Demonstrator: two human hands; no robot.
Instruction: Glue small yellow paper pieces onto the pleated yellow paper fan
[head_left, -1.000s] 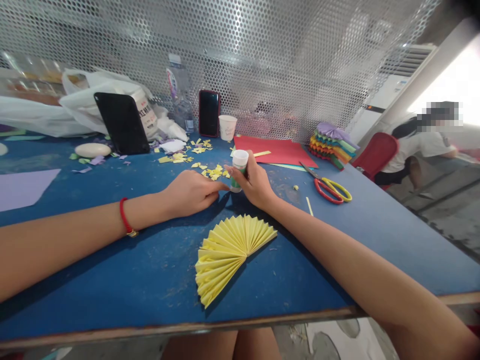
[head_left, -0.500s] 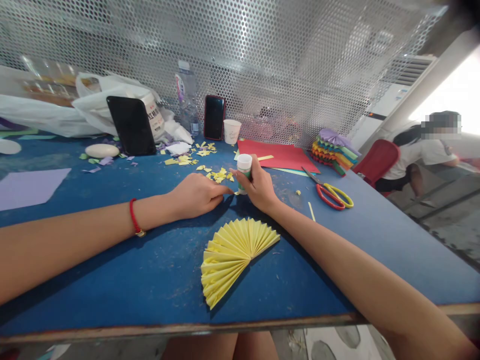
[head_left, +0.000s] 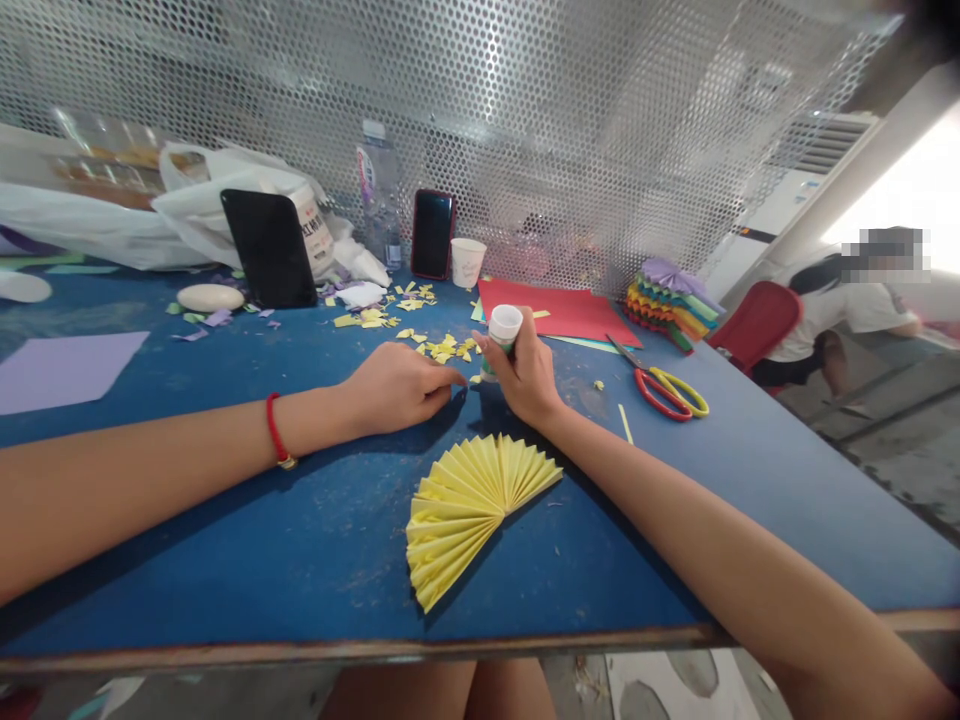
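Observation:
My right hand [head_left: 531,372] is wrapped around a glue stick [head_left: 504,323] with a white end and a green label. The glue stick leans, its lower end just above or on the table beside a tiny yellow paper scrap [head_left: 475,380]. My left hand [head_left: 401,388] rests on the table with its fingers curled and the index fingertip near that scrap; nothing shows in its grasp. Between my forearms, closer to me, lies a pleated yellow paper fan [head_left: 480,505]. More yellow paper scraps [head_left: 446,348] are scattered just beyond my hands.
Scissors [head_left: 667,390] and a thin yellow strip [head_left: 625,424] lie to the right. Behind are red paper [head_left: 559,308], a colourful pleated stack [head_left: 667,300], a paper cup [head_left: 468,262], two phones and a bottle [head_left: 380,200]. Purple paper [head_left: 71,370] lies left. A person sits far right.
My right hand has shifted slightly right, and the glue stick has gone from upright to tilted. My left fingertip now shows a small gap from the yellow scrap.

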